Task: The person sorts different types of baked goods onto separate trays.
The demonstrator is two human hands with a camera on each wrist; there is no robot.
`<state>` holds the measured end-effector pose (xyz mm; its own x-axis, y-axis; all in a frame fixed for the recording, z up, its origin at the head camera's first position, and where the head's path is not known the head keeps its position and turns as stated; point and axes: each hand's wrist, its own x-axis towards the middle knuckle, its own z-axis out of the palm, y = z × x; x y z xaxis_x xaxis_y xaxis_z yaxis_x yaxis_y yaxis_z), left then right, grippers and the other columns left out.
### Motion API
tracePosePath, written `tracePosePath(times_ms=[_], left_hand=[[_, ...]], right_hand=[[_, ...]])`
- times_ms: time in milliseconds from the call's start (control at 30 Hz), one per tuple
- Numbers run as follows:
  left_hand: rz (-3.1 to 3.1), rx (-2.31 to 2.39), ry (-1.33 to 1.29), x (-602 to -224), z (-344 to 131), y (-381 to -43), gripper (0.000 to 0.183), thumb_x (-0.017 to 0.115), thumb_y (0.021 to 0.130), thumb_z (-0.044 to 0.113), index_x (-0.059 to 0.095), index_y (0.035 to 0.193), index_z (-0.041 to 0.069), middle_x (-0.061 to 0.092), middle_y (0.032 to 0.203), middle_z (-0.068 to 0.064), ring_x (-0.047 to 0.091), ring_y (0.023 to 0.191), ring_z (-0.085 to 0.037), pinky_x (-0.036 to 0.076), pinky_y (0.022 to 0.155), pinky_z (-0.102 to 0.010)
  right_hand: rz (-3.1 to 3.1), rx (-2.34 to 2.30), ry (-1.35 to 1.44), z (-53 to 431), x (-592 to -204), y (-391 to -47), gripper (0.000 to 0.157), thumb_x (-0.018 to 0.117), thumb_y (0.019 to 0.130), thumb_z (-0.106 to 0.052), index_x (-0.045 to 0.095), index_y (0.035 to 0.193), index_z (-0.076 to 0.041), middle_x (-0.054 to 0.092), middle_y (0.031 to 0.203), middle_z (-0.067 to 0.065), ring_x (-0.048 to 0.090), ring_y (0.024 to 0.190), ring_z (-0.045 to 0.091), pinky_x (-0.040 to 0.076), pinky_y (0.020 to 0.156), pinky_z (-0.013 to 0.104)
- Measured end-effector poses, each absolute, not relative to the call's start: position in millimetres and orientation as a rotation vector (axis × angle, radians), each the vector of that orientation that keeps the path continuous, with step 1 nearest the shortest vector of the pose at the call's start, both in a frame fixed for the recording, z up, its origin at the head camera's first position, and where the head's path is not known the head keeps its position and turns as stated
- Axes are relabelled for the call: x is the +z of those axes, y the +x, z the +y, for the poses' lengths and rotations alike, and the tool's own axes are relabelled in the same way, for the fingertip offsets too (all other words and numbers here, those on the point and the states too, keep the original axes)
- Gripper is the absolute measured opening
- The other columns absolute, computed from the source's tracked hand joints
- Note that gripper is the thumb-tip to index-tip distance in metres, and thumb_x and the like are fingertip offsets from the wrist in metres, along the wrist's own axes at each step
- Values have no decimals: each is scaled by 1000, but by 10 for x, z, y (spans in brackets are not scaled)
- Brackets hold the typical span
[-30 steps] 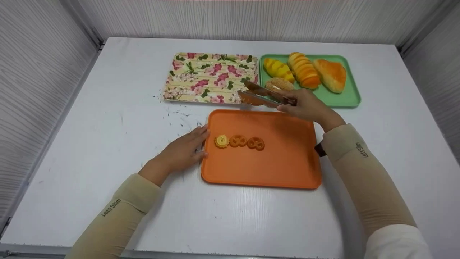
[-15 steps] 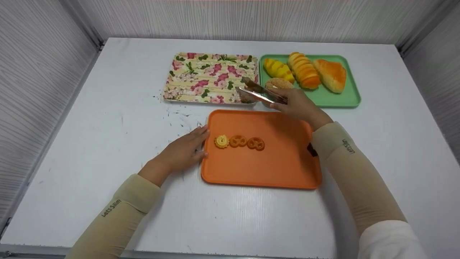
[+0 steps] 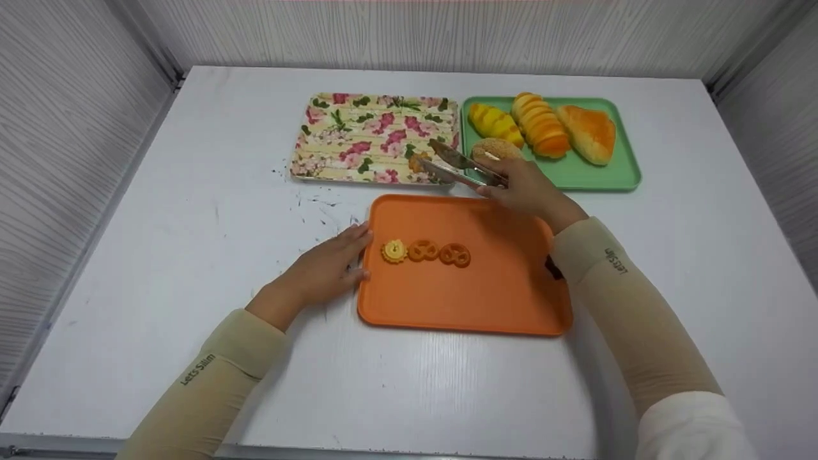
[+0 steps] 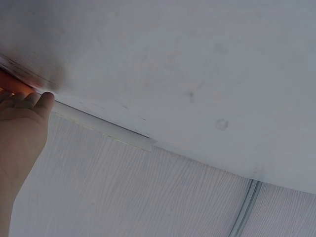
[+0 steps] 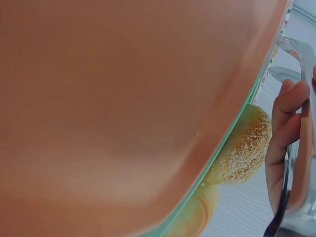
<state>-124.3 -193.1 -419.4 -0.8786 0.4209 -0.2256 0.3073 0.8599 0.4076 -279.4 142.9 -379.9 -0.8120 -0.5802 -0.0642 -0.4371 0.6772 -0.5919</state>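
Observation:
My right hand point(image 3: 529, 190) grips metal tongs point(image 3: 470, 167) over the right edge of the flower-patterned tray point(image 3: 348, 131). The tongs' arms stand apart. A small orange-brown biscuit point(image 3: 418, 161) shows at the lower tip; whether the tongs touch it, I cannot tell. In the right wrist view, curled fingers point(image 5: 289, 106) hold the tongs point(image 5: 301, 163). My left hand point(image 3: 326, 265) rests its fairly straight fingers against the left rim of the orange tray point(image 3: 473, 300). On that tray lie a round yellow biscuit point(image 3: 394, 251) and two pretzel-shaped biscuits point(image 3: 423, 250) in a row.
A green tray point(image 3: 629, 176) at the back right bears a sesame bun point(image 3: 496, 149), a yellow bread point(image 3: 495, 124), a ridged roll point(image 3: 540, 124) and a golden wedge-shaped bread point(image 3: 588, 134). It adjoins the patterned tray. Walls enclose the white table point(image 3: 192, 211).
My right hand and the tongs have shifted slightly left. The small biscuit now shows by the lower tip on the patterned tray. My left hand has stayed still.

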Motion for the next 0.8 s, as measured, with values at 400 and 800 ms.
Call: tracePosePath(times_ms=[400,800], left_hand=[[2715,535,541,-4180,-1926,-1239,69,45,99,43,16,154,13,6,159,3,6,144,-17,16,114,-41],[2714,529,526,-4179,-1929,-1241,70,46,98,45,16,154,14,5,159,4,6,144,-17,16,114,-41]], right_hand=[[2534,-988,-755,1564,-3681,-2739,72,55,92,-50,25,152,-26,31,151,7,36,133,29,32,105,51],[2494,-928,-738,1735,-3671,-2570,71,59,90,-48,25,150,-30,52,127,10,53,102,30,44,85,48]])
